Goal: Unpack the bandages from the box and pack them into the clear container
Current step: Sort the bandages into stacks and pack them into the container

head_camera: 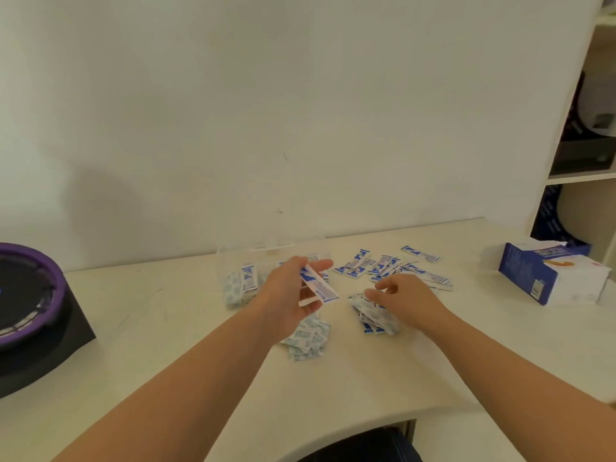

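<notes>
My left hand (290,295) holds a few blue-and-white wrapped bandages (318,285) fanned between its fingers, just in front of the clear container (230,261). The container stands near the wall with bandages upright in its left compartments. My right hand (403,295) rests on a small stack of bandages (376,320), fingers pinched at its top edge. Another loose heap of pale bandages (308,338) lies below my left hand. Several long bandages (393,266) are scattered behind my right hand. The blue and white bandage box (550,275) lies on its side at the right.
A black device with a purple ring (30,295) sits at the table's left edge. A white shelf unit (583,128) rises at the right. The table's curved front edge (366,425) is near my body, with a dark chair below it.
</notes>
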